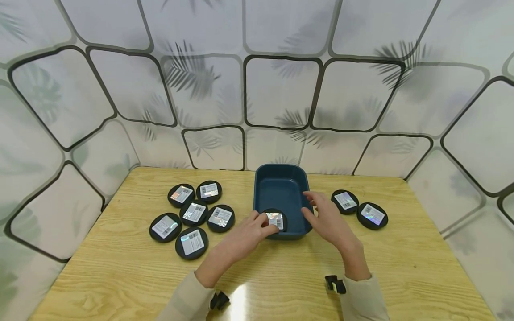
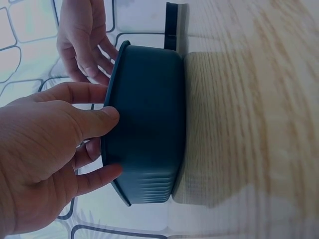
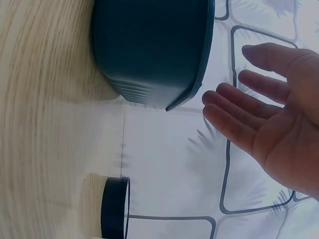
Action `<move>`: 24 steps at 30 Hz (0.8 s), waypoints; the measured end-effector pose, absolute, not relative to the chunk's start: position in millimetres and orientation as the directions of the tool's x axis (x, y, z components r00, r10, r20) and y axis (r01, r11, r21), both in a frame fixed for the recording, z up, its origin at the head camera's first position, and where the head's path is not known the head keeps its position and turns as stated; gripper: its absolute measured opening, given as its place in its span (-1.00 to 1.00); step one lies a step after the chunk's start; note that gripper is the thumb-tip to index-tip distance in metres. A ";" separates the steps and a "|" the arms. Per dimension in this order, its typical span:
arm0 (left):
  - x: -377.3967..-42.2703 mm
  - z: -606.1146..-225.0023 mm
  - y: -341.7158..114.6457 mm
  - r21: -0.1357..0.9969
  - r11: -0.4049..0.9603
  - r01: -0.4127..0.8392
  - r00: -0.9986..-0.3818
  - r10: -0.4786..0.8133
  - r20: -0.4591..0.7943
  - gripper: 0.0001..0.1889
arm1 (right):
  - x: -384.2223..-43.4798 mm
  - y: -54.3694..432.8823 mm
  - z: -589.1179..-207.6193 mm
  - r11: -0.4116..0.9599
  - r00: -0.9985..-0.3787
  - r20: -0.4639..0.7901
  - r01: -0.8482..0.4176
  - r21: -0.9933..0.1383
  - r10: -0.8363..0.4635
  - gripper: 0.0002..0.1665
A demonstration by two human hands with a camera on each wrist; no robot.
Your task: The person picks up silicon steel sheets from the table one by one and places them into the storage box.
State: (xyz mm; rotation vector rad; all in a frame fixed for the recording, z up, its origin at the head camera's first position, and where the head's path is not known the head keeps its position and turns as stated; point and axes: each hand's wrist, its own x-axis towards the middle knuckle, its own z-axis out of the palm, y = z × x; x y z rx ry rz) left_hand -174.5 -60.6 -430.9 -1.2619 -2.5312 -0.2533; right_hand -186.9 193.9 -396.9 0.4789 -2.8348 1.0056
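A dark blue rectangular bin (image 1: 281, 191) stands on the table, with one flat round black container (image 1: 275, 221), its shiny label face up, inside at the near end. My left hand (image 1: 250, 229) is at the bin's near left corner, its fingertips over the rim and overlapping that container. In the left wrist view the fingers of this left hand (image 2: 55, 149) are spread about the bin rim (image 2: 117, 84). My right hand (image 1: 329, 218) hovers by the bin's right side, fingers apart and holding nothing. The right wrist view shows the right hand (image 3: 269, 99) beside the bin (image 3: 149, 50), palm visible.
Several more labelled black containers (image 1: 194, 212) lie in a loose cluster left of the bin. Two others, a nearer one (image 1: 372, 216) and a farther one (image 1: 345, 201), lie to the right. A patterned curtain (image 1: 281, 89) rises behind the wooden table (image 1: 289, 281).
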 end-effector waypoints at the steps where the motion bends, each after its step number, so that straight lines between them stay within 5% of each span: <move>1: -174.2 -430.4 -60.6 0.024 0.600 0.799 -0.571 0.747 0.340 -0.76 | -187.2 194.4 -396.8 0.731 -0.947 0.190 -0.321 -0.602 -0.260 -0.44; 24: -173.3 -426.3 -60.0 0.048 0.615 0.787 -0.599 0.744 0.295 -0.71 | -189.3 218.7 -392.8 0.740 -0.952 0.236 -0.301 -0.602 -0.196 -0.48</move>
